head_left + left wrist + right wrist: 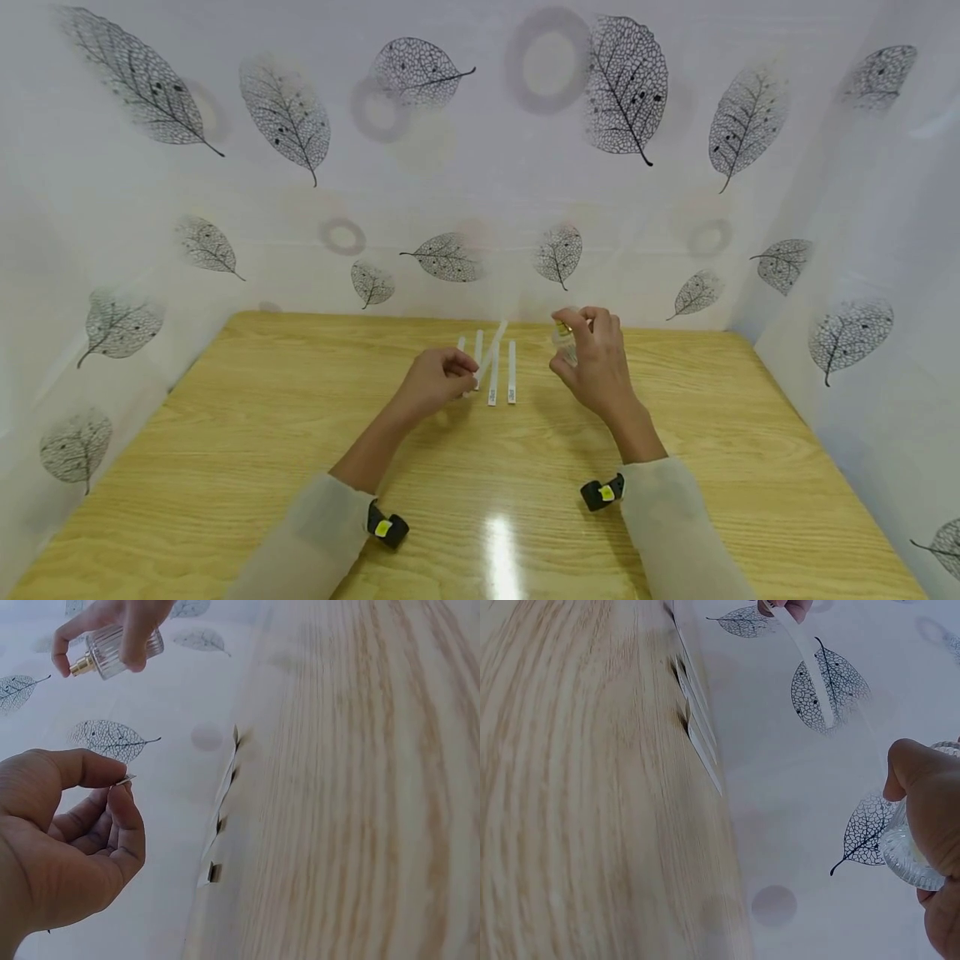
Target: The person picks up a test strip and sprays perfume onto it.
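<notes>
My left hand (438,379) pinches one white paper test strip (811,664) near its end, between thumb and index finger. The strip slants up and away from me, over the others. In my right hand (597,358) is a ribbed clear glass perfume bottle (112,651) with a gold spray nozzle (82,664). An index finger lies on the nozzle, which points toward the held strip. The right wrist view shows a faint streak between bottle and strip. Several more strips (512,371) lie side by side on the table below the hands.
The wood-grain table (300,400) reaches back to a white curtain (480,183) with dark leaf prints, which also rises at both sides. A black wrist camera (387,527) is on the left sleeve, another black camera (602,493) on the right.
</notes>
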